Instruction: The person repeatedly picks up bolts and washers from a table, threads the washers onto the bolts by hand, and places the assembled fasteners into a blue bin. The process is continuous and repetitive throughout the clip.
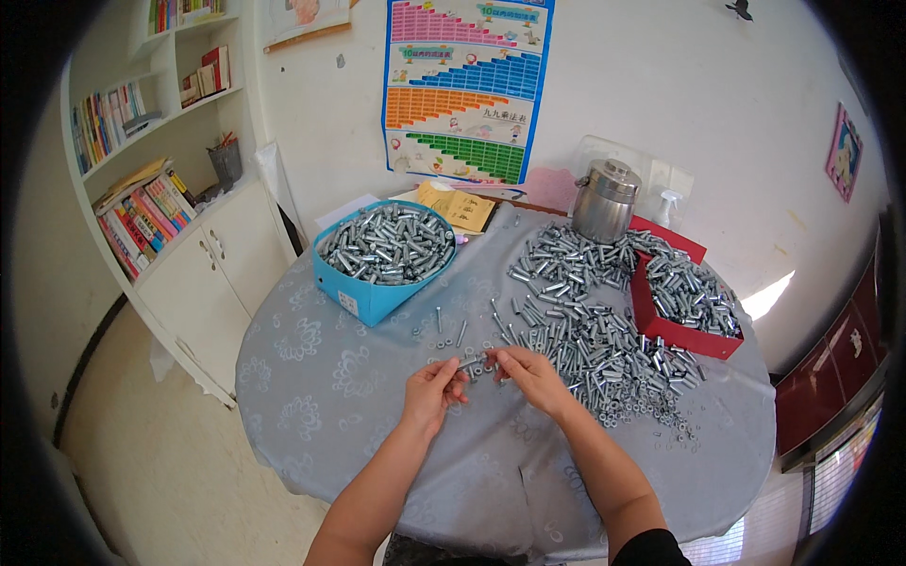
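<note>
Blue bin (382, 302): landmark; heaped with metal fasteners, its walls apparently keeping them apart from loose stock.
Small bolt (469, 362): on the bin's near right, raised between both hands, likely for close fingertip control.
Left hand (437, 389): nearer the wearer than the bin; thumb and fingers pinch the bolt.
Right hand (530, 375): farther right of the bin; fingertips close on the bolt's other end, seemingly steadying it.
Fastener pile (595, 349): right of the bin, spread loose, presumably for easy picking.
</note>
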The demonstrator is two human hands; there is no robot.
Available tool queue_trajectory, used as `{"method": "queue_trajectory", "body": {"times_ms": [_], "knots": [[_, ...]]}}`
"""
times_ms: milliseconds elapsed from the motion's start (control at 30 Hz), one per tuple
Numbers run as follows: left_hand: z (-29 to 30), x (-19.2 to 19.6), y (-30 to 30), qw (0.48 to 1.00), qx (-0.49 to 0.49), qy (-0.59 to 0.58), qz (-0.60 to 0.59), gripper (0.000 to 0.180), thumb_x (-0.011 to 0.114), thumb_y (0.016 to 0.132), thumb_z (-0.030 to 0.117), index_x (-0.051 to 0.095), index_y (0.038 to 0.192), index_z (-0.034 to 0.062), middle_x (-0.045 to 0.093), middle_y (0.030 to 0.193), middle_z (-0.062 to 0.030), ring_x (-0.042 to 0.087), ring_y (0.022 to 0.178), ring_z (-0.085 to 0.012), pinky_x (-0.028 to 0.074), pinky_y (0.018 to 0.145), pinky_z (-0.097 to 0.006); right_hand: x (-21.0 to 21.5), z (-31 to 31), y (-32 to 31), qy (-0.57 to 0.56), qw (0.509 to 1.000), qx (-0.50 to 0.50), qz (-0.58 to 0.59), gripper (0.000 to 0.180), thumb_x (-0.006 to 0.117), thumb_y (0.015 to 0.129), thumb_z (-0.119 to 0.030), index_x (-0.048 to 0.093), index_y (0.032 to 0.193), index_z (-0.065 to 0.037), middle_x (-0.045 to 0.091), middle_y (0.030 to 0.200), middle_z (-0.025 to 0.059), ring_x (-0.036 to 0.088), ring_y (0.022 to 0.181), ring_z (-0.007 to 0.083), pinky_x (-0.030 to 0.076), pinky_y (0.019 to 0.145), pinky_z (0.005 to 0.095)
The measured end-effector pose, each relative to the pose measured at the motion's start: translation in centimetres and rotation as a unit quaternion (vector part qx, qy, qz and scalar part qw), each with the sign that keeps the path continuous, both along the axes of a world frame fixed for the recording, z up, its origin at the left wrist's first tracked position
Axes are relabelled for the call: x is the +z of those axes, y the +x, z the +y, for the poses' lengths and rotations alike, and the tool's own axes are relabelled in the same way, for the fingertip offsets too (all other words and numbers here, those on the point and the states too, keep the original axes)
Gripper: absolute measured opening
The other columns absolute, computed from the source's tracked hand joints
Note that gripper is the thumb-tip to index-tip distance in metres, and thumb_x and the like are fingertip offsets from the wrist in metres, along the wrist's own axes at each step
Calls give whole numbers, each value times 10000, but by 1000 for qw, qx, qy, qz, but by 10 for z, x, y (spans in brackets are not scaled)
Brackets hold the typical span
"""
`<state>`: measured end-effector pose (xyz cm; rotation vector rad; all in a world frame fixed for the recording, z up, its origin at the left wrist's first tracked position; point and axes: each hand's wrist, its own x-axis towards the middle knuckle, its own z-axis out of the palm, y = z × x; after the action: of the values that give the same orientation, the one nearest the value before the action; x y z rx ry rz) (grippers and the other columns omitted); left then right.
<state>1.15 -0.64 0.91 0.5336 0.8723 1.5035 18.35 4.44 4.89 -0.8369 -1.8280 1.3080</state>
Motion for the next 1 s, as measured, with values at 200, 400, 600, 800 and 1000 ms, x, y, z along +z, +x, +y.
{"method": "queue_trajectory", "body": {"times_ms": [200,400,600,800,1000], "knots": [[0,-1,0,1000,-13,7,9,178,588,844,172,577,852,-5,602,732,-83,514,520,-94,491,482,-269,-2,-2,-3,39,998,-45,5,324,479,905,-255,629,847,26,599,708,45,530,663,113,441,640,247],[-1,3,2,1000,-3,10,25,173,581,847,164,571,851,-9,601,739,-90,515,525,-102,492,480,-273,-9,6,6,11,998,-43,-39,339,488,898,-282,637,867,21,605,702,54,540,657,126,446,650,253],[1,-1,-4,997,64,14,32,206,593,840,193,556,876,-7,595,765,-89,514,542,-108,487,515,-265,-4,2,6,-23,997,36,-63,364,487,896,-294,644,860,33,641,748,79,585,700,137,463,684,251],[28,14,-28,971,220,33,84,183,550,856,138,549,931,-30,598,790,-102,549,567,-148,502,547,-282,22,6,24,7,999,-37,-17,307,490,898,-228,641,854,35,630,757,49,549,712,93,444,677,229],[91,55,-84,919,242,98,296,305,579,836,141,525,1098,-7,602,942,-114,581,733,-180,504,658,-299,31,24,47,42,991,-113,57,278,499,893,-205,636,843,32,619,747,37,523,662,79,434,636,220]]}}
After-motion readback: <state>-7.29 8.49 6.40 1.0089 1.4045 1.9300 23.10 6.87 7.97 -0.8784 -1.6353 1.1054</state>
